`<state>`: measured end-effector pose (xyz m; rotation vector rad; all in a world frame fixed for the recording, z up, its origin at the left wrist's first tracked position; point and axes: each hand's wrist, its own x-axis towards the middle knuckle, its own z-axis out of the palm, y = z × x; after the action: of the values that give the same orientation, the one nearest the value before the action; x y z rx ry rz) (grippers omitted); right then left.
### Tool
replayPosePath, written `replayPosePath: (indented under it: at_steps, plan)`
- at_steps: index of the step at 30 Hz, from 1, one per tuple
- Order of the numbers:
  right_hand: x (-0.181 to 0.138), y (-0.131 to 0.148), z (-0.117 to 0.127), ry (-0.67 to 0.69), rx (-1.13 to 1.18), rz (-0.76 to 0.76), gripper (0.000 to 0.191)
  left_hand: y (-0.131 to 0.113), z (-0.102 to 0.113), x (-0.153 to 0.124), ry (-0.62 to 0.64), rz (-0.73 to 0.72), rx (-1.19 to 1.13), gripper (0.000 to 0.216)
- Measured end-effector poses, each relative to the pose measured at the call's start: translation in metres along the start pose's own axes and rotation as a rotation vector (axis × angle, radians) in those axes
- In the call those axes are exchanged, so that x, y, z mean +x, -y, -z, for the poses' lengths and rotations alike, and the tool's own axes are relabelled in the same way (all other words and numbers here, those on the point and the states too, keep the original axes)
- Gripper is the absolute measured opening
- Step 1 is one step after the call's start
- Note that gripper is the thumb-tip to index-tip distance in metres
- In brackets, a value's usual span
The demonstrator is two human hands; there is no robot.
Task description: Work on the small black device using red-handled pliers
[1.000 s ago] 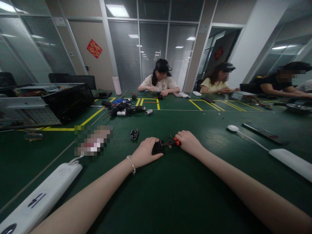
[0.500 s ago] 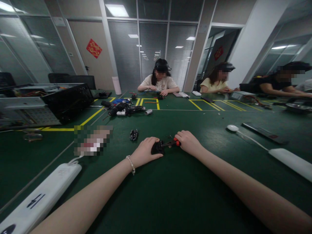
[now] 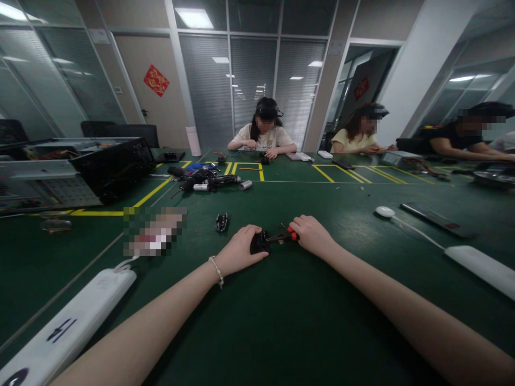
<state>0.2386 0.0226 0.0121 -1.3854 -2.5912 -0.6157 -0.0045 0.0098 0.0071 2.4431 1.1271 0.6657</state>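
My left hand (image 3: 242, 251) is closed around a small black part (image 3: 259, 243) and steadies it on the green table (image 3: 281, 332). Its exact kind is too small to make out. My right hand (image 3: 311, 236) grips pliers (image 3: 286, 234) by their red handles. The dark jaws point left and reach the right side of the black part; whether they pinch anything there is unclear. A few tiny metal pieces (image 3: 280, 225) lie just beyond the pliers. Another small black part with metal bits (image 3: 221, 222) rests farther left, apart from both hands.
A black power drill (image 3: 189, 181) and cables lie beyond my hands. An opened computer case (image 3: 116, 171) stands at the left. White power banks (image 3: 68, 321) flank my arms, one (image 3: 478, 265) at the right beside a dark phone-like slab (image 3: 436, 219). Several people sit across the table.
Both hands keep nearly the same place, the left still on the black part and the right still on the pliers. The pliers' jaws have shifted very slightly; the view moved a little.
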Motion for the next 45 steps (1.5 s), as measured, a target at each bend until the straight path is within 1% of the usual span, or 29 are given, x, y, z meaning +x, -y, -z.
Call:
replayPosePath:
  at_steps: [6,9,21,32,38,45]
  plan:
    - [-0.0006,-0.0012,-0.0018,-0.003,-0.016,0.012,0.020,0.0042,-0.0044,0.0007,-0.034,-0.042,0.009,0.053]
    - [-0.0004,-0.0017,-0.0039,-0.002,-0.020,0.012,0.020,0.0056,-0.0050,0.0008,-0.025,-0.053,0.020,0.054]
    - [-0.0002,0.0012,-0.0006,-0.007,-0.028,-0.014,0.020,0.0049,-0.0027,0.0006,0.009,-0.025,0.015,0.054]
    - [-0.0006,-0.0002,-0.0018,-0.015,0.003,-0.009,0.021,0.0026,-0.0027,0.0007,0.008,0.003,-0.002,0.052]
    - [-0.0001,-0.0015,-0.0032,-0.010,0.005,0.001,0.019,0.0032,-0.0035,0.0008,-0.002,-0.012,-0.010,0.050]
    - [0.0003,-0.0008,-0.0032,-0.007,-0.008,0.005,0.021,0.0029,-0.0026,0.0013,-0.011,-0.049,0.014,0.054]
